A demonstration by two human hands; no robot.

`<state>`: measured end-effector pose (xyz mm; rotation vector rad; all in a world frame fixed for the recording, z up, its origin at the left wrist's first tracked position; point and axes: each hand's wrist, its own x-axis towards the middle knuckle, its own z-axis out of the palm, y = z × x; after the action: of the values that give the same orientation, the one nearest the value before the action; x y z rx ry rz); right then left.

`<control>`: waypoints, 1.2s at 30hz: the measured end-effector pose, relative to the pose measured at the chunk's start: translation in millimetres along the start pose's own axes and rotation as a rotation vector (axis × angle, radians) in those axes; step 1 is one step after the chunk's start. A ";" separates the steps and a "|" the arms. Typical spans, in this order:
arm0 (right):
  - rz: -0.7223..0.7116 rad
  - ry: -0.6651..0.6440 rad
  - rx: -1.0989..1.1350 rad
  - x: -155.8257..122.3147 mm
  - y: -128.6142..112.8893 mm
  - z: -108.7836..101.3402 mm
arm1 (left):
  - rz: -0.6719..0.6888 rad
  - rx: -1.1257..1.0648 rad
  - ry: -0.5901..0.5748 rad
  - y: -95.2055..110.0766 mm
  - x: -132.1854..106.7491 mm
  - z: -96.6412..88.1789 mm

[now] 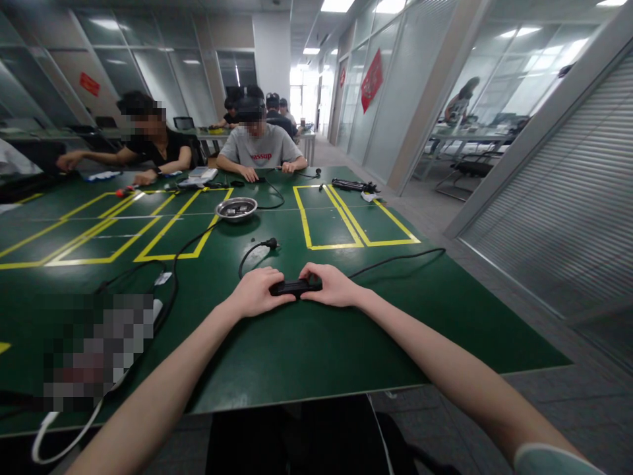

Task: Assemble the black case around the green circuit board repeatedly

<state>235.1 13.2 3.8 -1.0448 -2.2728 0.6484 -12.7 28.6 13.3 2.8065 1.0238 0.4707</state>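
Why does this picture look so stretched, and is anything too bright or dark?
In the head view, the right wall slants, probably wide-lens distortion; in the same view, the far window glares white, while the black block between both hands is too dark for fine detail.

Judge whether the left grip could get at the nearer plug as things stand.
Probably yes: the nearer plug lies just beyond the left grip, nothing standing between, though that grip holds the black bar.
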 end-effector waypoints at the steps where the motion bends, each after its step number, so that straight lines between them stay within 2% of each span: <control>1: -0.004 0.011 -0.005 0.2 0.3 0.9 | 0.024 0.027 0.020 0.4 0.2 0.1; 5: -0.036 0.014 -0.040 0.2 2.8 1.4 | 0.076 0.104 0.085 3.5 0.8 0.5; 10: -0.127 0.014 -0.133 -0.3 3.7 -1.4 | 0.054 0.051 0.151 8.5 1.4 4.9; 17: -0.245 0.092 -0.290 1.7 4.7 3.7 | 0.054 -0.051 0.112 10.2 2.6 11.2; 25: -0.233 0.124 -0.335 1.8 6.3 2.9 | -0.066 -0.056 0.102 5.2 2.6 7.7; 28: -0.197 0.084 -0.272 2.0 5.2 1.2 | -0.071 -0.065 0.074 5.9 2.0 5.1; 32: -0.099 0.092 -0.202 1.6 2.5 1.3 | -0.012 -0.079 0.110 8.5 0.6 5.7; 36: 0.100 0.134 -0.007 2.6 2.2 3.4 | 0.057 0.033 0.133 13.7 3.3 13.1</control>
<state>232.6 15.9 0.6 -1.1758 -2.1202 0.5933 2.3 20.2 4.7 2.8738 0.9860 0.6605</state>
